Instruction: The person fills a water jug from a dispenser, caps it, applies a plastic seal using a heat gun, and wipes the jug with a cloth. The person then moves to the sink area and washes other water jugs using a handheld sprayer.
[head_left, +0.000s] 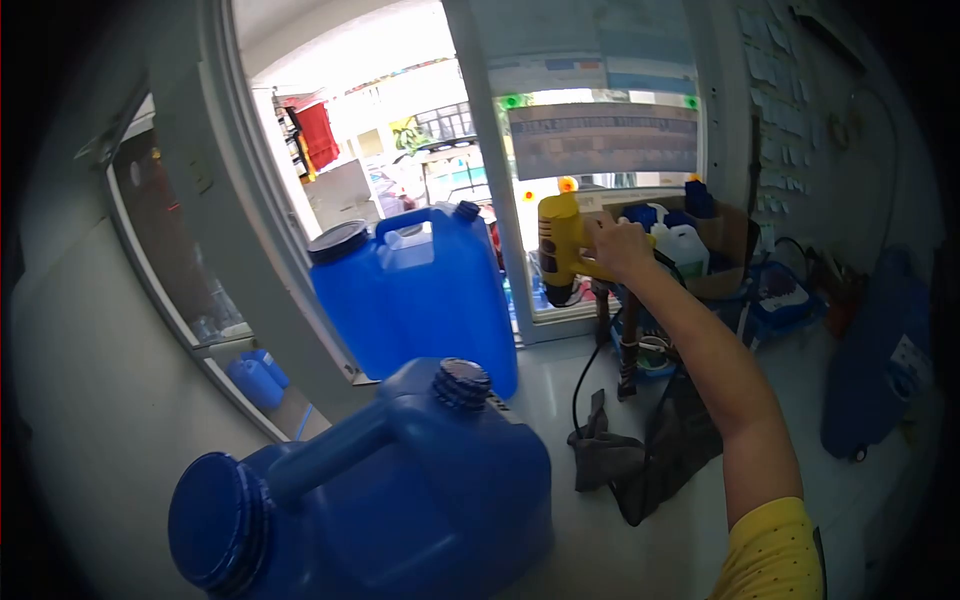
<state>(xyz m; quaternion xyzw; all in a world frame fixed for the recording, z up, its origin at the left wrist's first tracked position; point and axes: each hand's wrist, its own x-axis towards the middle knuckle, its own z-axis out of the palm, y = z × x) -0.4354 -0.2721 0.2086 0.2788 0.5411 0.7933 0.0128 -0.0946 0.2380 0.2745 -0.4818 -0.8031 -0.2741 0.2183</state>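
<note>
Your right grip [620, 248] is pinching the handle of a yellow gun-shaped tool [560, 235], fingers partly hidden. The tool is sitting in front of the window [605, 145], its dark end pointing downward, just left of a cardboard box [736, 245] that is holding a white bottle [684, 250]. A near blue jerrycan [430, 490] and a far blue jerrycan [430, 290] are standing leftward. Dark cloth [670, 450] is lying on the floor [600, 540]. Left grip: out of view, state untellable.
</note>
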